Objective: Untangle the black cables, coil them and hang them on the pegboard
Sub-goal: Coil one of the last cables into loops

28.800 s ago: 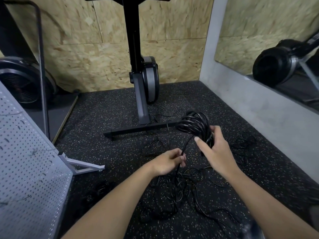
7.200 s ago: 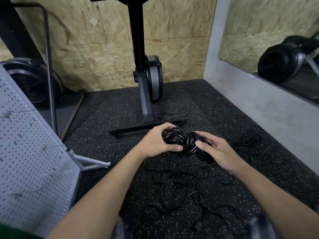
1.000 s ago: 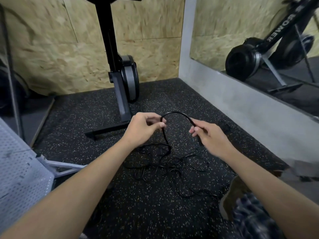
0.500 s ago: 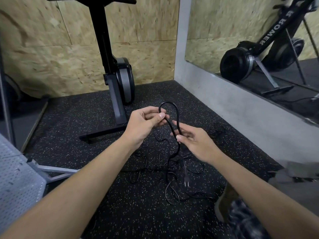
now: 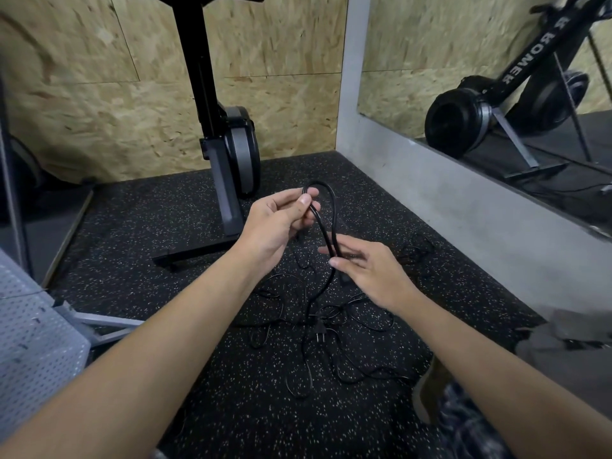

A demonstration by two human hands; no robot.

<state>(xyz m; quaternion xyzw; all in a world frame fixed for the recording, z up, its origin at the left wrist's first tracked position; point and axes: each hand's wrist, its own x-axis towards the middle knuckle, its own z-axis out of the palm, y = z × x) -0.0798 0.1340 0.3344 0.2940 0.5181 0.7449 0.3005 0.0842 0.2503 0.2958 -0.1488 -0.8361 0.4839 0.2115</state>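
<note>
Cable loop [image 5: 334,217] narrower between hands [image 5: 275,223] [image 5: 371,270] above floor [image 5: 132,226]

Tally: two hands of mine, left hand [image 5: 278,223] and right hand [image 5: 367,270]. One thick black cable [image 5: 332,210], in one loop. One tangle of thin cables [image 5: 347,366] on the floor [image 5: 149,226]; strands too knotted to number. One plug [image 5: 319,331]. One pegboard [image 5: 29,342]. One rowing machine [image 5: 231,144]. One mirror [image 5: 463,44].

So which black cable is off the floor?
The thick cable, looped up between the left hand and right hand; the thinner cables lie tangled on the floor.
</note>
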